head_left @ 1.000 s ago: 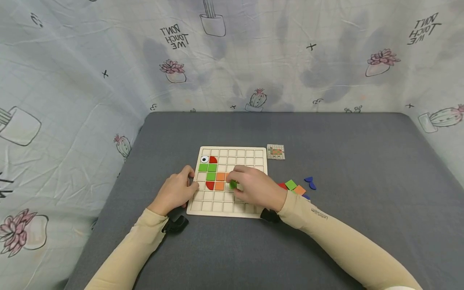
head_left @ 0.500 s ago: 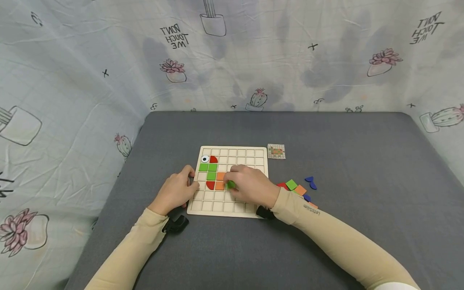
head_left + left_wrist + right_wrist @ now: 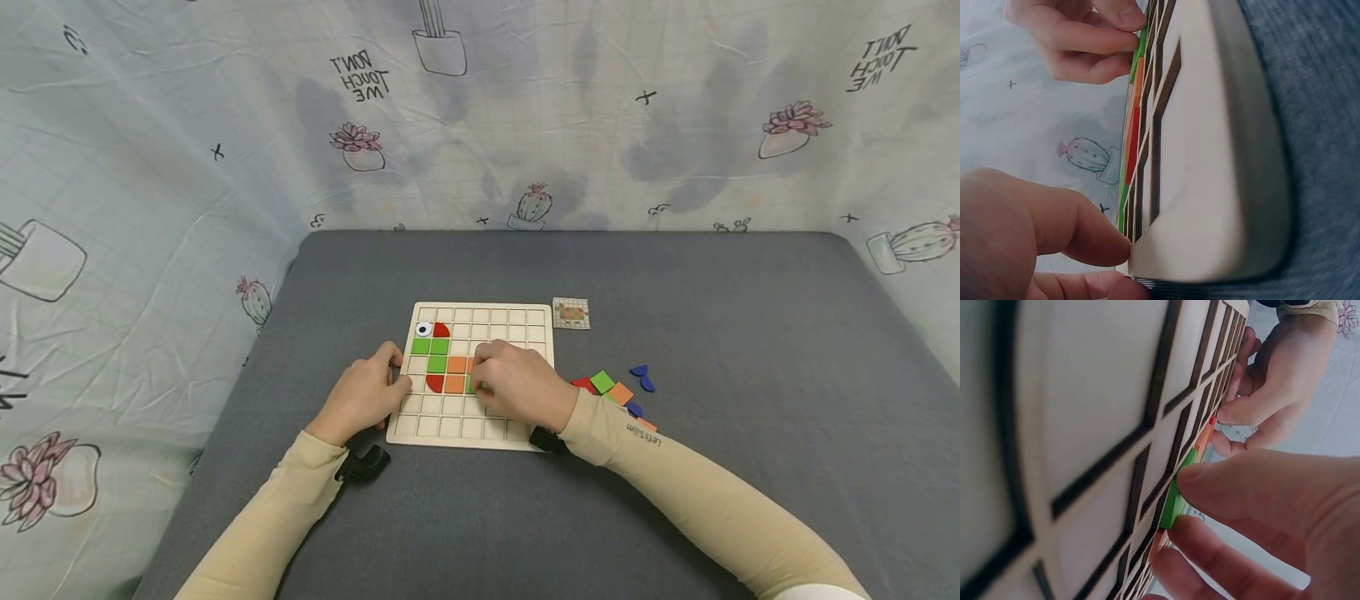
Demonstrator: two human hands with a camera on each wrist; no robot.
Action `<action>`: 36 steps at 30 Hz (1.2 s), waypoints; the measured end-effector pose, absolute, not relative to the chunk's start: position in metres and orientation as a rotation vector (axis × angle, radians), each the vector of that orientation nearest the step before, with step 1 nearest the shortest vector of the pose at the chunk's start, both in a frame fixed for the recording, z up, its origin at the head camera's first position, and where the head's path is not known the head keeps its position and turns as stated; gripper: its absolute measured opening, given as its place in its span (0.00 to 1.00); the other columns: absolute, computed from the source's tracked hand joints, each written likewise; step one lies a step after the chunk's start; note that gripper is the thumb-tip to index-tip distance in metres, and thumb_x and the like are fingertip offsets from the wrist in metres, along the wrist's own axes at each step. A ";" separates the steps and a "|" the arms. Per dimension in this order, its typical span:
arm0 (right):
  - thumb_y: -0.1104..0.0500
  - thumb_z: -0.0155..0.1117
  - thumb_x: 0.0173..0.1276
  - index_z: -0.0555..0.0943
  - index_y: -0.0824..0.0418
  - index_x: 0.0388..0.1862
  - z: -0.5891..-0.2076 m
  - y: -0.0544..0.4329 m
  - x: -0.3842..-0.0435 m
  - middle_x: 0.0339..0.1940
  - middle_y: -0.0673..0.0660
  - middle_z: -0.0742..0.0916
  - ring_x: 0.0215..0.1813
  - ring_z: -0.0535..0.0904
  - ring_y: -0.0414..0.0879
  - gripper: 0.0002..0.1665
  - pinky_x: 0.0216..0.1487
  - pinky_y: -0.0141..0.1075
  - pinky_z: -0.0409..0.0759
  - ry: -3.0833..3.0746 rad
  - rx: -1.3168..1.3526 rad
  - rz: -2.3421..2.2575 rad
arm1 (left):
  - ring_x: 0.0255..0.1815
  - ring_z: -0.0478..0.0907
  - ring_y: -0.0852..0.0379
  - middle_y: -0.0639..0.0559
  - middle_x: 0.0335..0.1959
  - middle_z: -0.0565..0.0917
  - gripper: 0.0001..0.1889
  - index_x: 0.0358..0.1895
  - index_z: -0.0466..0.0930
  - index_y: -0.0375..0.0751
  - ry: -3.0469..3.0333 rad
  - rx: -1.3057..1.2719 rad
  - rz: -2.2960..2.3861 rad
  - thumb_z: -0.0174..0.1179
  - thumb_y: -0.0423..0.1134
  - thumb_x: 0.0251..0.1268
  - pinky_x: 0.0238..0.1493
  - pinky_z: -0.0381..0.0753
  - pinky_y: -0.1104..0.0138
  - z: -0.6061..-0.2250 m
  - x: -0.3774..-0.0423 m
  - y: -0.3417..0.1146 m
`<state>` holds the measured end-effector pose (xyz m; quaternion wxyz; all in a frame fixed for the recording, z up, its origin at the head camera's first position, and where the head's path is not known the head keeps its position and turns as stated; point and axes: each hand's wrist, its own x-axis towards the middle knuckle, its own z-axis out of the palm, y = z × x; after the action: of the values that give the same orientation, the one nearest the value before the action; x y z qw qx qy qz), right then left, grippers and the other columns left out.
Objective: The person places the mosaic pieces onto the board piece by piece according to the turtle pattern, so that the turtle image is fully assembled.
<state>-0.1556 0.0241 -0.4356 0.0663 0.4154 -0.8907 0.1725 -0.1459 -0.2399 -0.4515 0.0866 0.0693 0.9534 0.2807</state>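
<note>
A pale wooden grid board (image 3: 480, 429) lies on the grey table with coloured tiles set in its cells. My left hand (image 3: 362, 393) holds its left edge with curled fingers, the thumb against the rim. Over the middle of the board, my right hand (image 3: 521, 383) pinches a green square tile (image 3: 1175, 500) between thumb and fingers. That tile sits in or on a cell beside an orange tile (image 3: 453, 384); in the head view the hand hides most of it. Left of there are a red quarter-round tile (image 3: 435, 383), green squares (image 3: 437, 364) and an eye tile (image 3: 423, 330).
A small picture card (image 3: 572, 314) lies by the board's upper right corner. Right of the board are loose tiles, among them a green square (image 3: 602, 382), an orange square (image 3: 620, 393) and blue rounded pieces (image 3: 647, 383). A printed cloth (image 3: 480, 125) hangs behind the table.
My right hand has moved slightly left and down with the green tile, which now lies flatter beside the orange one. My left hand has stayed at the board's edge.
</note>
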 end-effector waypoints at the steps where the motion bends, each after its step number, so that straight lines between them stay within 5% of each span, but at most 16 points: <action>1: 0.66 0.72 0.61 0.89 0.50 0.28 -0.436 0.024 -0.155 0.37 0.47 0.86 0.41 0.81 0.42 0.10 0.30 0.35 0.83 -2.688 1.251 0.519 | 0.08 0.74 0.56 0.49 0.21 0.76 0.12 0.53 0.71 0.38 2.839 0.206 0.838 0.56 0.39 0.74 0.16 0.73 0.62 -0.451 -0.146 -0.240; 36: 0.63 0.73 0.64 0.90 0.54 0.37 -0.421 0.062 -0.137 0.38 0.49 0.86 0.38 0.81 0.41 0.05 0.28 0.30 0.77 -2.675 1.157 0.607 | 0.08 0.75 0.56 0.50 0.21 0.76 0.12 0.53 0.71 0.39 2.831 0.203 0.831 0.55 0.41 0.74 0.15 0.73 0.62 -0.452 -0.145 -0.240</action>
<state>-0.1372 0.0617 -0.4206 0.0825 0.3872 -0.8955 0.2031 -0.1449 -0.2402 -0.4517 0.0918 0.0685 0.9532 0.2798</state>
